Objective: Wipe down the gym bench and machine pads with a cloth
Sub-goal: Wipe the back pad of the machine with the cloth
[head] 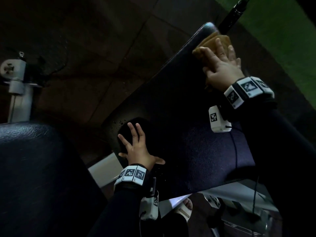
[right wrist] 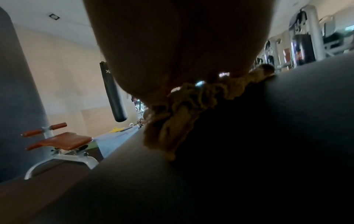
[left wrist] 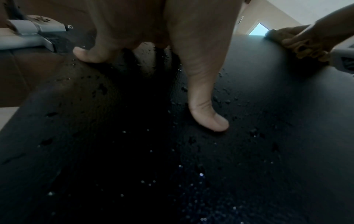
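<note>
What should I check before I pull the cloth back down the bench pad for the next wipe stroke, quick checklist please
1. Cloth under the right hand: ok. The tan cloth is pressed flat on the pad by straight fingers.
2. Cloth at the start of the stroke: ok. It sits at the far end of the bench pad.
3. Left hand bracing: ok. It rests open on the pad's near part, fingers spread.
4. Left hand out of the wipe path: not ok. It lies on the wet area still to be wiped.
5. Liquid left to wipe: ok. Droplets show around the left thumb.
6. Cloth lying smooth: not ok. It is bunched in the right wrist view.
</note>
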A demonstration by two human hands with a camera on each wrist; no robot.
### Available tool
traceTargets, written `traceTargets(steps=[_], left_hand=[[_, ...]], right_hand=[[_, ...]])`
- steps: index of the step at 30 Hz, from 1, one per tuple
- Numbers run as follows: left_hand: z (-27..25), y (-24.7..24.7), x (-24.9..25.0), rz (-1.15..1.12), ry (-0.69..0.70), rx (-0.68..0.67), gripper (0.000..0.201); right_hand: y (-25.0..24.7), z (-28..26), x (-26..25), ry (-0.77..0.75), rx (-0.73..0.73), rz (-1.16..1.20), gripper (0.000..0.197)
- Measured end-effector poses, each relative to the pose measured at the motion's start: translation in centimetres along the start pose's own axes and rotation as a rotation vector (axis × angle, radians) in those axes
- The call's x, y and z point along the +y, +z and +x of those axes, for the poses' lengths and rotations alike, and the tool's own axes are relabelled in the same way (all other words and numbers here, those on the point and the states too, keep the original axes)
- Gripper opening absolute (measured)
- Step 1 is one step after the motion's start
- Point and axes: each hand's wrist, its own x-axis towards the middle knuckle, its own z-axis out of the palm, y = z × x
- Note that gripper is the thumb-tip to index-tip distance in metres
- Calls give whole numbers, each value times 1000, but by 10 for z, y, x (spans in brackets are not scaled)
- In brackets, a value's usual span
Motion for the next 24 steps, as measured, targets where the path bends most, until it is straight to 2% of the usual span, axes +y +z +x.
traceTargets(steps=[6,8,12,15,18,24], left_hand=[[1,1,-1,-3,-2,-2,155],[2,2,-1,4,-3,-2,155],[1,2,-1,-4,0,-8,154],[0,1,0,9,-10,-15,153],[0,0,0,12,-14,-20,153],[-2,-3,1,27,-17,-22,155]], right_hand=[[-5,30,-5,160,58,132,60],[-8,48,-13,170,81,138,60],[-18,71,-29,40,50,68,61],[-16,65,-42,-68,7,5,61],[-9,42,-54,-148,-31,-26,64],[10,-25,-51,-217,-50,86,67]])
